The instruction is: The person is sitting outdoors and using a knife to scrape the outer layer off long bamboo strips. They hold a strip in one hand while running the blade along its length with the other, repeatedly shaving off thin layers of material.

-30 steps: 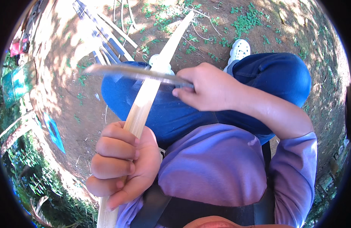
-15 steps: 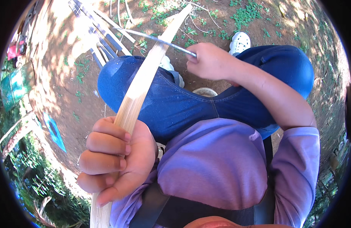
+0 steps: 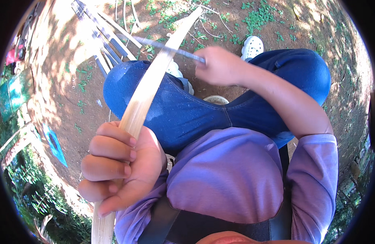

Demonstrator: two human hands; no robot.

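Observation:
A long pale strip, split bamboo or wood by its look (image 3: 149, 89), slants from the lower left up to a curved, tapering tip. Around its lower part my left hand (image 3: 118, 166) is closed, the fingers wrapped over it and the lower end sticking out below. My right hand (image 3: 218, 67) is closed in a fist on a thin grey blade (image 3: 183, 53), which I take for a knife; its handle is hidden in the fist. The blade lies across the strip's upper part, and its far end is smeared by motion.
Several long slats (image 3: 108, 38) lie on the dirt ground at the upper left. Blue trousers (image 3: 187, 118) cover my bent legs, with a white clog (image 3: 252, 46) beyond. A blue flat piece (image 3: 54, 144) lies at the left. Thin shavings (image 3: 208, 26) are scattered ahead.
My left hand and the strip have shifted slightly left and down. The blade has slid a little left and down along the strip, together with my right hand.

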